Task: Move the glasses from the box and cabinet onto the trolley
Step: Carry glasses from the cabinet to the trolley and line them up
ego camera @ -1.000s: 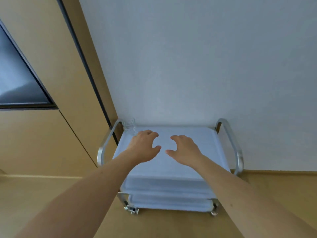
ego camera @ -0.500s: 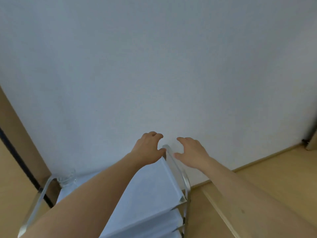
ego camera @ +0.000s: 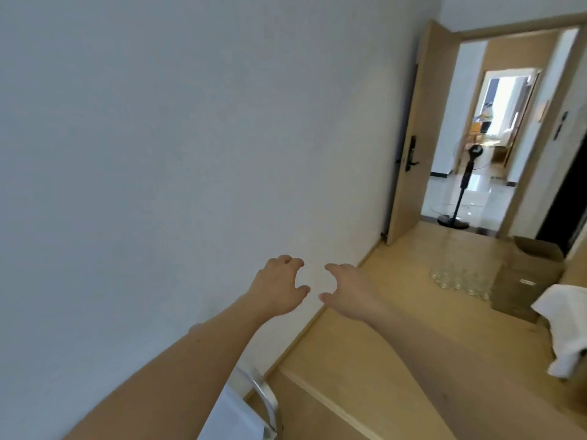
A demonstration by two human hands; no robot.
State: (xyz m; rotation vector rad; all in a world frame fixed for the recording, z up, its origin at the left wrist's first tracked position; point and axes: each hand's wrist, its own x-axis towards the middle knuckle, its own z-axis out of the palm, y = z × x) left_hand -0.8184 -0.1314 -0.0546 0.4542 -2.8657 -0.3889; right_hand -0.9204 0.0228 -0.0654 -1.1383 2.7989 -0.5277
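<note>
On the floor beside the box (ego camera: pixel 527 281), the glasses (ego camera: pixel 460 279) crowd together; my left hand (ego camera: pixel 279 293) and right hand (ego camera: pixel 346 290), fingers loosely spread and empty, could topple neighbours.

trolley (ego camera: pixel 251 417) bottom, against wall | glasses (ego camera: pixel 460 279) on floor far right, just left of box (ego camera: pixel 524 281) | doorway behind

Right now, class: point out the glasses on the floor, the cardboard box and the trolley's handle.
glasses (ego camera: pixel 459 277): head view, middle of the cluster.
cardboard box (ego camera: pixel 524 281): head view, its front wall.
trolley's handle (ego camera: pixel 266 398): head view, the metal bend.
</note>
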